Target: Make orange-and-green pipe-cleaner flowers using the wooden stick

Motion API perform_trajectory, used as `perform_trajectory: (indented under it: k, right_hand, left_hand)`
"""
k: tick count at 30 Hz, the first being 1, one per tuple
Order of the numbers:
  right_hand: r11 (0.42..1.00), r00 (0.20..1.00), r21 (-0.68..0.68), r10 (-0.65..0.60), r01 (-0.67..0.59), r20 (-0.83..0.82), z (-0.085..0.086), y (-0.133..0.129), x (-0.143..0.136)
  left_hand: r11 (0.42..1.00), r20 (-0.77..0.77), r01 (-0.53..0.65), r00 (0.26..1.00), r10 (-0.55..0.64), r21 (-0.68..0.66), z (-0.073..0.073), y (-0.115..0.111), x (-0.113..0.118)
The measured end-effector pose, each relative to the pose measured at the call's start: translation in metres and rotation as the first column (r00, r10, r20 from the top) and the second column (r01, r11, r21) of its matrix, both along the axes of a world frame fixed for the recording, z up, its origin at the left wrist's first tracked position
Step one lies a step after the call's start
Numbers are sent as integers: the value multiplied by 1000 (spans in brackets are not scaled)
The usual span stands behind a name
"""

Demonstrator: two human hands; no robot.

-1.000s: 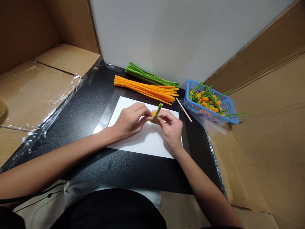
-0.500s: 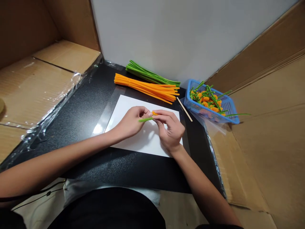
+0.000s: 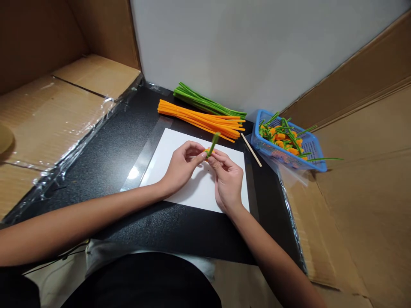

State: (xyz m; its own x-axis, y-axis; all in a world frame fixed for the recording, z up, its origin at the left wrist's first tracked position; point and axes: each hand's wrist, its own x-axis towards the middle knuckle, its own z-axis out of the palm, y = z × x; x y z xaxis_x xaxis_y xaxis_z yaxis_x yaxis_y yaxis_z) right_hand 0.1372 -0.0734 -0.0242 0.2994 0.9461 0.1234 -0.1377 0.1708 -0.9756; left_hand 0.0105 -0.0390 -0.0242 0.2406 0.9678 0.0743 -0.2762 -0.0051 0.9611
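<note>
A small fuzzy orange-and-green piece (image 3: 209,151) is clamped between left hand (image 3: 181,167) and right hand (image 3: 230,179), its green stem (image 3: 214,141) now swung upright, apparently letting its base be worked.

Speckled black tabletop (image 3: 93,175) against a plain pale-grey wall (image 3: 257,51), flanked by brown cardboard panels (image 3: 369,205); bright white glare (image 3: 134,172) at left, pale floor (image 3: 244,286) below.

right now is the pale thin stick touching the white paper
Apart. The head view shows it plainly: a dark strip of tabletop lies between the pale thin stick and the nearest corner of the white paper.
</note>
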Motion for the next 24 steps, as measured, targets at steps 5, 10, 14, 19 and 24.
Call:
perform_trajectory:
  k: [5,10,14,19,24]
  right_hand:
    - [996,986,-34,82,-78,147,2,1,7]
    - [982,899,77,127,-175,420,10,5,26]
    - [949,790,121,166,-290,591,17,8,38]
    - [888,561,240,24,-393,827,24,9,42]
    - [833,389,359,-192,-421,901,24,4,38]
  left_hand:
    - [996,51,-26,998,31,-85,1,3,-3]
    - [998,-13,-17,1000,16,-68,7,6,-6]
    - [994,-76,14,997,-22,-105,6,11,-7]
    - [998,-157,24,987,-32,-56,1,12,-8]
    - [998,-165,-21,986,31,62,-1,13,-8]
